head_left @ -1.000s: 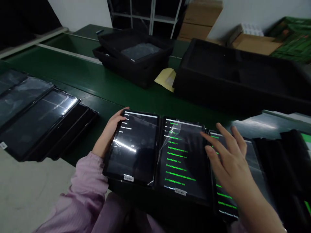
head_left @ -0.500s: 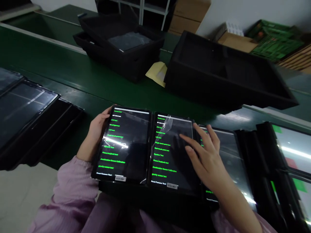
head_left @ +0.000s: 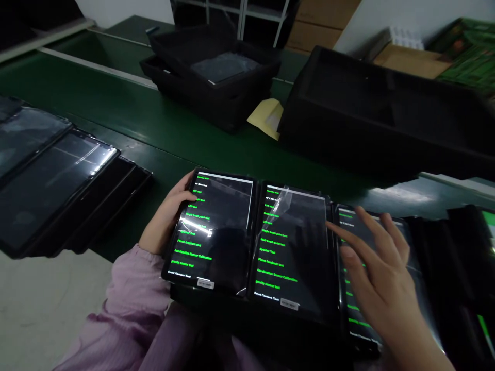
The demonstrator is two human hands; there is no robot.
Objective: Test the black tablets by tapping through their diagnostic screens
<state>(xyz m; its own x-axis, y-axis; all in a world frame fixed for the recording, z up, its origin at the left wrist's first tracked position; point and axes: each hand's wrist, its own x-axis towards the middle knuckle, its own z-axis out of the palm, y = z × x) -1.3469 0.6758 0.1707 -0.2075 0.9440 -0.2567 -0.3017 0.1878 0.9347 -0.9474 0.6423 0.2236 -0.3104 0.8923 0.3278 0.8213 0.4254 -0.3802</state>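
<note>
Left hand (head_left: 164,219) pinches the left tablet (head_left: 220,257) beside the middle tablet (head_left: 292,247), thumb lapping its front, so imo a stray tap's possible; right hand (head_left: 381,273), fingers spread, holds nothing, right of both.

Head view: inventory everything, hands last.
Lit tablets: three, black, front row.
Dark tablets: several, black, overlapping at left.
Labels: two, white, on lit tablets.
Right-edge items: several, mostly black, kind unclear.
Trays: at least three, black, back centre and right.
Flat item: one, grey, in upper tray.
Packet: one, yellow, between trays.
Boxes: several, brown, back.
Crate: one, green, back right.
Shelving: one, pale, back.
Worktop: one, green, beneath.
Left hand: one, mauve-sleeved, gripping left lit tablet.
Right hand: one, bare, over right lit tablet.
</note>
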